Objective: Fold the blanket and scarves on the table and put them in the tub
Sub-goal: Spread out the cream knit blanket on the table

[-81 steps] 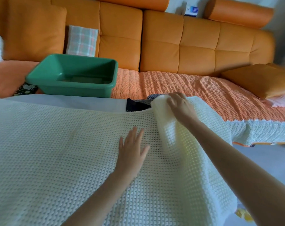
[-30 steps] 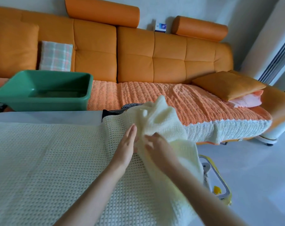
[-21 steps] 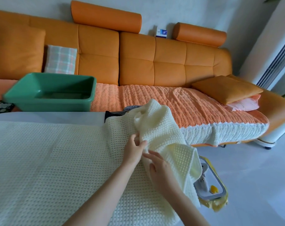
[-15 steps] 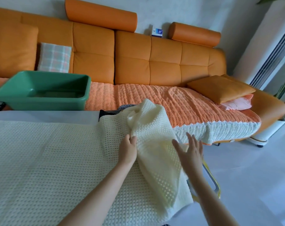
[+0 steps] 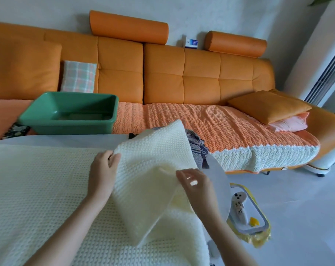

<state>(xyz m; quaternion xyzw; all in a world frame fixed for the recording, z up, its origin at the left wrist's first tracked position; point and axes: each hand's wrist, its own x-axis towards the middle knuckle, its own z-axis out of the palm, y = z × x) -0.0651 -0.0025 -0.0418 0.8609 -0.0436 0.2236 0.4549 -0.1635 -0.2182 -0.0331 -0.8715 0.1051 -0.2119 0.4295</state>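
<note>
The cream blanket lies spread over the tabletop, its right end raised in a flap. The left hand grips the flap's left edge with curled fingers, and the right hand pinches its right edge. Beyond the blanket are a dark patterned scarf and the green tub.

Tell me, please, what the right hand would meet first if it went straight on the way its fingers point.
The lifted blanket fold, which the right hand seems to pinch; farther along, probably the left hand, though depth is unclear.
</note>
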